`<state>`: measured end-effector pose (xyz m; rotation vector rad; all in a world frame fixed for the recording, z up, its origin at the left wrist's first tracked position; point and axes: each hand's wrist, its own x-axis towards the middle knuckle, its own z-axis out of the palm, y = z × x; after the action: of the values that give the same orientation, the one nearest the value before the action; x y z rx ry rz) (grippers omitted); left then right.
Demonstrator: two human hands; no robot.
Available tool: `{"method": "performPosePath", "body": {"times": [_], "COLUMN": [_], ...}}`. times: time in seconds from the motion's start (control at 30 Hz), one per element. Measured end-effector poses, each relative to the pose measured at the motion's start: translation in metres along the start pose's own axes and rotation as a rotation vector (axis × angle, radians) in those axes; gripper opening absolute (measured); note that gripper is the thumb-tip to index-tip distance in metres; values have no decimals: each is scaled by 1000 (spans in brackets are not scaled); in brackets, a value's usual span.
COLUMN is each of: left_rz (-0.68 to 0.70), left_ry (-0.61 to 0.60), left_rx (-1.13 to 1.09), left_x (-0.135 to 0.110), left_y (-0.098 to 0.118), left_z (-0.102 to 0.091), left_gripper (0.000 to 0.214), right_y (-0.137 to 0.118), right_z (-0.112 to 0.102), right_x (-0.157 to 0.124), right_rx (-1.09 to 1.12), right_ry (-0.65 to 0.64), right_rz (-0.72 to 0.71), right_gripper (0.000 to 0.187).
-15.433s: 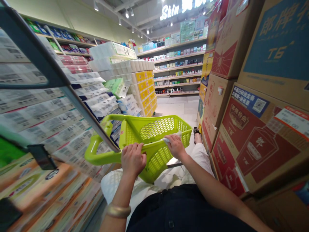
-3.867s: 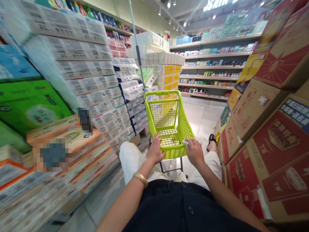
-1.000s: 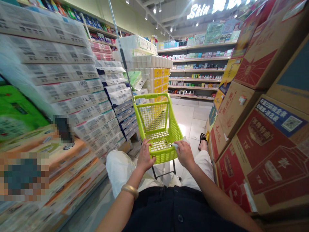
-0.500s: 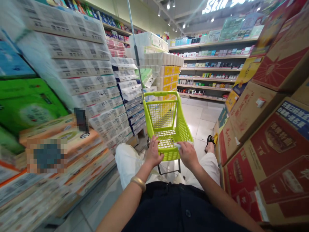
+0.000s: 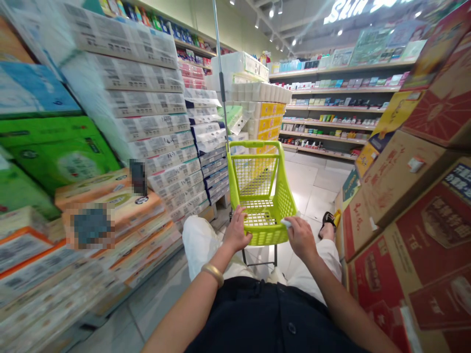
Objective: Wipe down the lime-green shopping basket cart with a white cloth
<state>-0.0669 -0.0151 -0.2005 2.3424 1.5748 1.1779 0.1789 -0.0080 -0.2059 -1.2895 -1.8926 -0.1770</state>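
Note:
A lime-green plastic shopping cart (image 5: 262, 236) stands right in front of me, its mesh basket showing nothing inside. My left hand (image 5: 235, 233) is closed over the near left corner of the basket rim, with the thumb along the near side. At the near right corner, my right hand (image 5: 301, 239) pinches a small white cloth or tissue (image 5: 286, 223) against the rim. Most of that white piece is hidden under the fingers. A thin metal pole (image 5: 222, 88) rises from the cart's far left corner.
Stacked paper packs (image 5: 147, 105) and orange tissue packs (image 5: 121, 198) line the left side. Cardboard cartons (image 5: 393, 171) are piled along the right. Stocked shelves (image 5: 342, 90) stand at the back, beyond a tiled floor (image 5: 303, 184). My sandalled foot (image 5: 327, 225) is beside the cartons.
The view has turned slightly left, so the surroundings appear farther right. My right hand with the white piece has slid a little rightward along the rim. My left hand keeps its grip.

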Motion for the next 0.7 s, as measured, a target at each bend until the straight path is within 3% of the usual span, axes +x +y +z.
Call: {"method": "performPosePath", "body": {"times": [0.1, 0.23, 0.3, 0.53, 0.7], "left_rz": [-2, 0, 2, 37, 52], "left_ry": [-1, -9, -19, -73, -102], "left_rx": [-1, -4, -4, -4, 6], "left_x": [0, 1, 1, 3, 6], "left_y": [0, 0, -3, -15, -21], "left_z": [2, 3, 0, -17, -23], "left_gripper": [54, 56, 56, 53, 54], "right_y": [-14, -56, -60, 1, 4], "right_z": [8, 22, 22, 2, 2], "right_x": [-2, -6, -5, -1, -1], "right_rx": [6, 57, 80, 98, 107], "right_ry": [-1, -86, -118, -24, -42], "right_rz": [7, -97, -137, -125, -101], "right_gripper": [32, 41, 42, 31, 28]}}
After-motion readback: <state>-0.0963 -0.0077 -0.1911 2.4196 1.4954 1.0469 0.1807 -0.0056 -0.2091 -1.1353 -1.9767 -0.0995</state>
